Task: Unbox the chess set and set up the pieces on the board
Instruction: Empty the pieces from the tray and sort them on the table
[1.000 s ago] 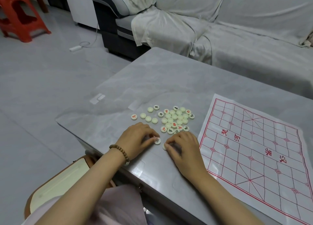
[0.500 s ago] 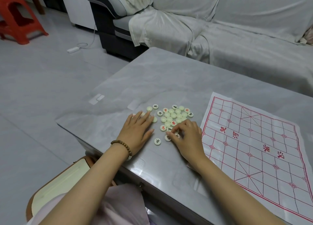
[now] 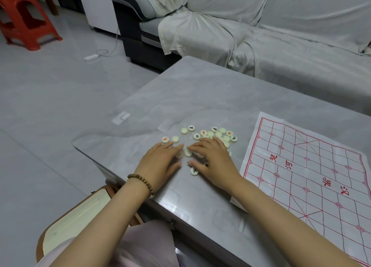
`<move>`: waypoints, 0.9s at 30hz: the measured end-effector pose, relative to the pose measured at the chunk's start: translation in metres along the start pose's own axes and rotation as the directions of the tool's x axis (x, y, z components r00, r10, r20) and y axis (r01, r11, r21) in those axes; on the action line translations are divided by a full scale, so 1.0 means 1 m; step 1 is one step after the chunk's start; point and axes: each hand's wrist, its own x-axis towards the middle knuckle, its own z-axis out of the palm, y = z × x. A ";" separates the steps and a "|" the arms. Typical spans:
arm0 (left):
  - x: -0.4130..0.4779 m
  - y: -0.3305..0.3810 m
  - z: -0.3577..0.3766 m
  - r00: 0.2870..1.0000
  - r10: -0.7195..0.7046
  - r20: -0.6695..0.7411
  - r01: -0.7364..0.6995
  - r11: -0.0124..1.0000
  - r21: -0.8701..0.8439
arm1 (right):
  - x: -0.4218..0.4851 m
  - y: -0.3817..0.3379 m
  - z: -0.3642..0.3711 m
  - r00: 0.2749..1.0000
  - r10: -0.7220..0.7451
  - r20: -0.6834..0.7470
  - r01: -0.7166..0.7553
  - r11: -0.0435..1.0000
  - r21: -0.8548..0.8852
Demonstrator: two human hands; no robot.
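Observation:
Several small round cream chess pieces [image 3: 215,134], some marked in red or black, lie in a loose cluster on the grey table [image 3: 200,98]. My left hand [image 3: 160,162], with a bead bracelet at the wrist, lies flat with straight fingers touching pieces at the cluster's near left. My right hand [image 3: 213,160] lies flat over the cluster's near side and covers some pieces. One piece [image 3: 194,171] sits just below my right thumb. The white paper board [image 3: 313,172] with a red grid lies unfolded to the right, with no pieces on it.
A sofa under a grey cover [image 3: 261,35] stands behind the table. A red plastic stool [image 3: 26,17] is on the floor at the far left, with a white cable and plug [image 3: 91,56] nearby. A brown-edged seat [image 3: 76,218] sits by my left forearm.
Both hands have moved from the table's near edge forward into the cluster and flattened out; the piece my left hand touched a second ago now lies alone near my right thumb.

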 end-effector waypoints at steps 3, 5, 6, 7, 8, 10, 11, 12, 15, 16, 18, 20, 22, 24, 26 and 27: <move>0.000 -0.003 0.003 0.996 -0.005 -0.093 0.001 0.999 -0.042 | 0.006 0.001 0.004 1.000 -0.019 -0.025 0.018 1.000 -0.010; 0.001 -0.003 0.004 0.995 -0.009 -0.102 0.005 0.999 -0.035 | 0.009 0.001 0.006 0.998 0.005 -0.057 -0.003 0.999 0.039; 0.002 -0.003 0.004 0.995 -0.014 -0.099 0.011 0.999 -0.030 | 0.009 0.001 0.007 0.998 0.020 -0.068 -0.015 0.998 0.069; 0.003 -0.004 0.004 0.995 -0.021 -0.094 0.018 0.999 -0.028 | 0.008 0.001 0.008 0.997 0.034 -0.077 -0.026 0.995 0.095; 0.004 -0.005 0.004 0.995 -0.030 -0.090 0.027 0.999 -0.037 | 0.007 0.002 0.008 0.995 0.047 -0.082 -0.038 0.993 0.115; 0.004 -0.007 0.004 0.994 -0.063 -0.094 0.052 0.993 -0.109 | 0.005 0.002 0.008 0.992 0.080 -0.092 -0.065 0.986 0.156; 0.005 -0.009 0.005 0.991 -0.085 -0.100 0.068 0.984 -0.164 | 0.005 0.003 0.008 0.989 0.107 -0.100 -0.088 0.979 0.183; 0.005 -0.011 0.006 0.989 -0.108 -0.105 0.083 0.972 -0.220 | 0.006 0.003 0.008 0.985 0.138 -0.107 -0.113 0.972 0.208; 0.009 -0.013 0.008 0.974 -0.187 -0.131 0.137 0.937 -0.320 | 0.012 0.005 0.008 0.966 0.212 -0.147 -0.180 0.962 0.204; 0.012 -0.012 0.008 0.966 -0.212 -0.149 0.154 0.932 -0.329 | 0.015 0.006 0.009 0.960 0.235 -0.155 -0.205 0.961 0.188; 0.017 -0.011 0.009 0.952 -0.244 -0.185 0.178 0.933 -0.313 | 0.018 0.008 0.010 0.948 0.270 -0.168 -0.247 0.958 0.147; 0.022 -0.012 0.011 0.943 -0.258 -0.210 0.201 0.945 -0.258 | 0.019 0.008 0.011 0.939 0.301 -0.165 -0.280 0.950 0.141; 0.026 -0.014 0.014 0.937 -0.246 -0.246 0.195 0.957 -0.213 | 0.019 0.009 0.007 0.929 0.315 -0.195 -0.283 0.943 0.175; 0.028 -0.014 0.014 0.931 -0.199 -0.305 0.153 0.974 -0.166 | 0.016 0.012 -0.001 0.913 0.325 -0.246 -0.274 0.937 0.219; 0.029 -0.013 0.012 0.951 -0.121 -0.283 0.107 0.992 -0.065 | 0.011 0.017 -0.011 0.911 0.317 -0.266 -0.269 0.942 0.201; 0.029 -0.013 0.012 0.971 -0.094 -0.221 0.094 0.996 -0.013 | 0.008 0.018 -0.014 0.921 0.301 -0.246 -0.264 0.949 0.172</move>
